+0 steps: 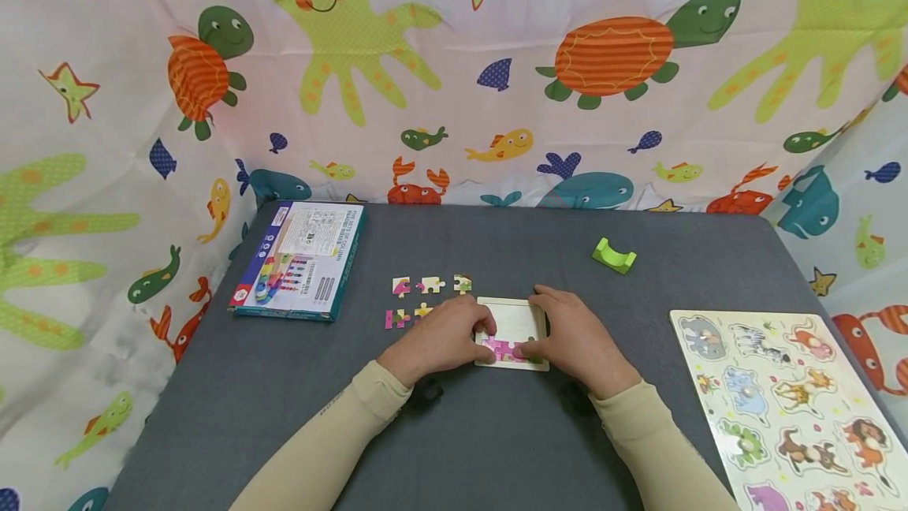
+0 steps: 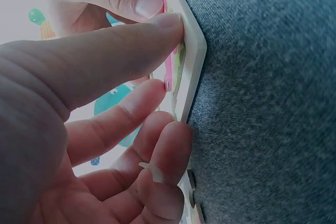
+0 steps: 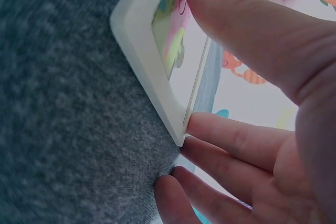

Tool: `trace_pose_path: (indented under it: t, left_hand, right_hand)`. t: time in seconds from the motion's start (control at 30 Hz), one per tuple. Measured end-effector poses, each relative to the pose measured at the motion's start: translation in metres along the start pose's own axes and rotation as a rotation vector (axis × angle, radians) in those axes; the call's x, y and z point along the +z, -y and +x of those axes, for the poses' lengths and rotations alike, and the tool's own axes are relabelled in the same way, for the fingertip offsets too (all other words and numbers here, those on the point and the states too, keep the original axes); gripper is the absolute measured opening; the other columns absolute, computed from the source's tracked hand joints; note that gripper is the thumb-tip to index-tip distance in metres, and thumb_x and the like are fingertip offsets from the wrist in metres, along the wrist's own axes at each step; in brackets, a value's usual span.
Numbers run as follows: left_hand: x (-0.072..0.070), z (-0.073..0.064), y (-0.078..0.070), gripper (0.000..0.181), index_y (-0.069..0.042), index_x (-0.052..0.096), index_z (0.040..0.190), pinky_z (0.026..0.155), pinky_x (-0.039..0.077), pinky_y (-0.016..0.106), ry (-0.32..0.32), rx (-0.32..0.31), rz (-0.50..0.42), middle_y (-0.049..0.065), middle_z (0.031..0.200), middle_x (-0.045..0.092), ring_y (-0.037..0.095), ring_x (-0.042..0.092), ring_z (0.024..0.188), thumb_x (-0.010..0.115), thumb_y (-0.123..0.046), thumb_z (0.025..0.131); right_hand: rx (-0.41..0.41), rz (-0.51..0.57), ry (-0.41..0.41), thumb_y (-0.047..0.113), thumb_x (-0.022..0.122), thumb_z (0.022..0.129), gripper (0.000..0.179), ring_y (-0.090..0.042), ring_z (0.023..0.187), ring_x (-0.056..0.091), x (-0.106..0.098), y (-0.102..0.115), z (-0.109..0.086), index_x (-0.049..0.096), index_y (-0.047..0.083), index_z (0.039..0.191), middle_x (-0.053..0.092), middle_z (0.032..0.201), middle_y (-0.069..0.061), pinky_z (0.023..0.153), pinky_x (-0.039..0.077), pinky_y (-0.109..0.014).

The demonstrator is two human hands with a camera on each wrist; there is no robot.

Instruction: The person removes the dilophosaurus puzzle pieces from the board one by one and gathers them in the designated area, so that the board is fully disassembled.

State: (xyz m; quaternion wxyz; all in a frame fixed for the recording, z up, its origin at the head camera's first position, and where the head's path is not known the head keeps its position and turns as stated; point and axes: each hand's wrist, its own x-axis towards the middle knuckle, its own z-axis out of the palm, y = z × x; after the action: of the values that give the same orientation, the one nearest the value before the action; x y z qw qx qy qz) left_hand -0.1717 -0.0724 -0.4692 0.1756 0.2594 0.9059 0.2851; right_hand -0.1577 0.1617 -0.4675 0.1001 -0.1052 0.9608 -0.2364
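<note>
A small pale wooden puzzle tray lies on the grey table, with joined pink and green jigsaw pieces along its near side. My left hand is at its left side, thumb and index finger on a pink piece near the corner. The other left fingers are curled beside the rim. My right hand holds the tray's right side, its thumb over the pieces and its index finger against the far corner. The fingertips partly hide the pieces. The tray's far part shows bare wood.
Several loose jigsaw pieces lie left of the tray, some partly behind my left hand. A boxed set sits at the back left. A green curved block is at the back right, and an animal peg board lies far right.
</note>
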Motion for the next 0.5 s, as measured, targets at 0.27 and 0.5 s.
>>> trace_pose_path:
  t: [0.27, 0.5]
  left_hand:
    - [-0.0001, 0.0014, -0.0002, 0.024, -0.015, 0.077, 0.11, 0.077, 0.053, 0.025, -0.01, 0.002, -0.035, -0.001, 0.1, 0.069, 0.011, 0.059, 0.085, 0.088, -0.025, 0.092]
    - [-0.0013, 0.0036, 0.0031, 0.009, -0.016, 0.077, 0.106, 0.074, 0.054, 0.025, -0.008, -0.011, -0.135, -0.008, 0.088, 0.07, 0.01, 0.063, 0.079, 0.08, -0.019, 0.098]
  right_hand:
    - [0.003, 0.009, 0.0, 0.038, 0.095, 0.082, 0.08, -0.047, 0.15, 0.049, 0.0006, -0.0009, -0.0002, 0.064, -0.001, 0.144, 0.052, 0.163, -0.023, 0.12, 0.044, -0.062]
    - [0.003, 0.002, 0.003, 0.039, 0.095, 0.082, 0.08, -0.046, 0.149, 0.049, 0.0007, -0.0014, 0.0008, 0.064, -0.001, 0.145, 0.052, 0.163, -0.023, 0.119, 0.045, -0.062]
